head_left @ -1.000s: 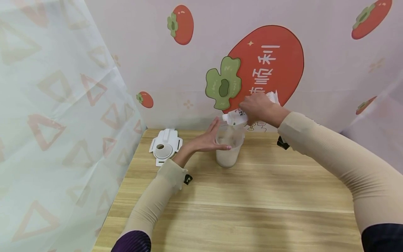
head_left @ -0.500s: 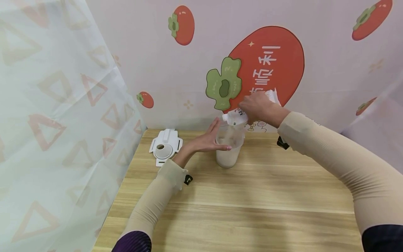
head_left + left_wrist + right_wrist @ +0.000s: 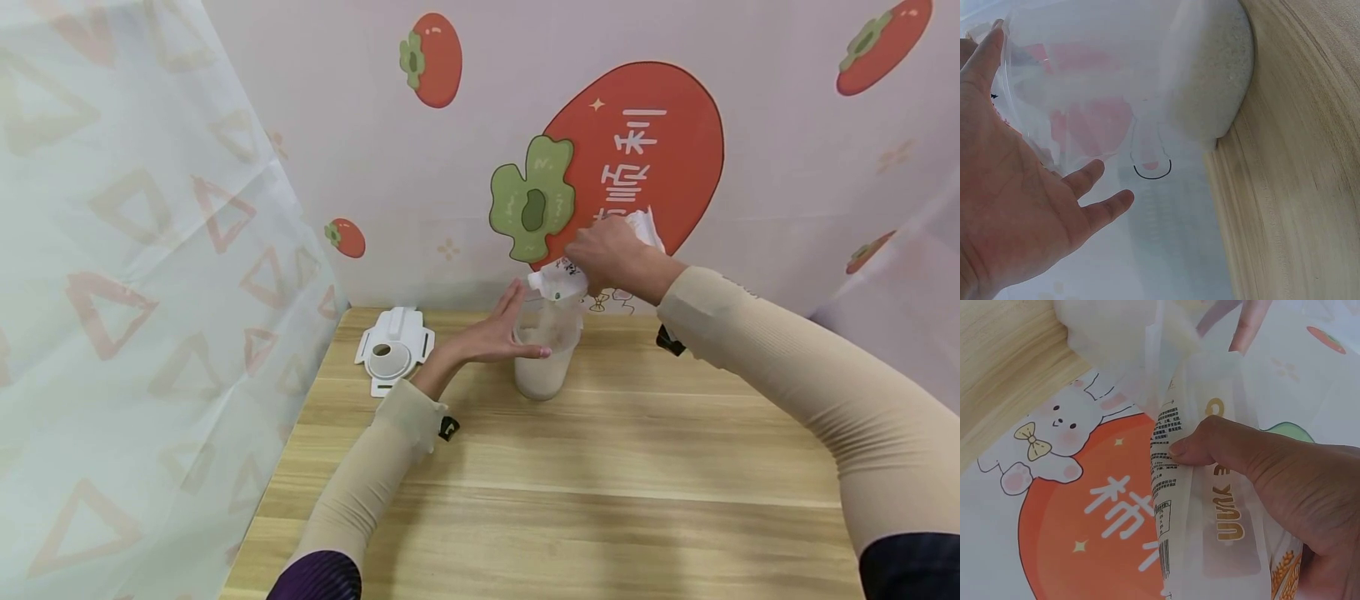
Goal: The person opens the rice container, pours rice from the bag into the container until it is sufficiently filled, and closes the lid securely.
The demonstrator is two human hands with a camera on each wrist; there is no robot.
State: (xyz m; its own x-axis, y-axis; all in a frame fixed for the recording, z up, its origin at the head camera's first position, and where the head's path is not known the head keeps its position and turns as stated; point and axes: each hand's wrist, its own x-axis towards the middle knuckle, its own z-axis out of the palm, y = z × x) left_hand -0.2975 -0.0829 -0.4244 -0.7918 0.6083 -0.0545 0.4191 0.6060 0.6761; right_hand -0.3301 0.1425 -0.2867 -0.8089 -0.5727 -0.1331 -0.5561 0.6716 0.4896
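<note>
A clear plastic cup [image 3: 546, 367] stands on the wooden table [image 3: 570, 492], partly filled with whitish grains [image 3: 1216, 81]. My right hand [image 3: 609, 254] grips a white printed pouch [image 3: 558, 279] tipped over the cup's mouth; in the right wrist view its thumb and fingers [image 3: 1222, 447] pinch the pouch [image 3: 1204, 506]. My left hand [image 3: 498, 333] has straight fingers laid against the cup's left side, and the left wrist view shows its palm [image 3: 1016, 206] flat on the clear wall.
A white plastic lid piece [image 3: 393, 352] with a round hole lies at the table's back left. A patterned curtain [image 3: 112, 292] hangs along the left edge and a backdrop with a red fruit print [image 3: 637, 142] stands right behind the cup.
The right hand and the pouch have shifted very slightly left and up over the cup. The left hand and the cup have stayed put.
</note>
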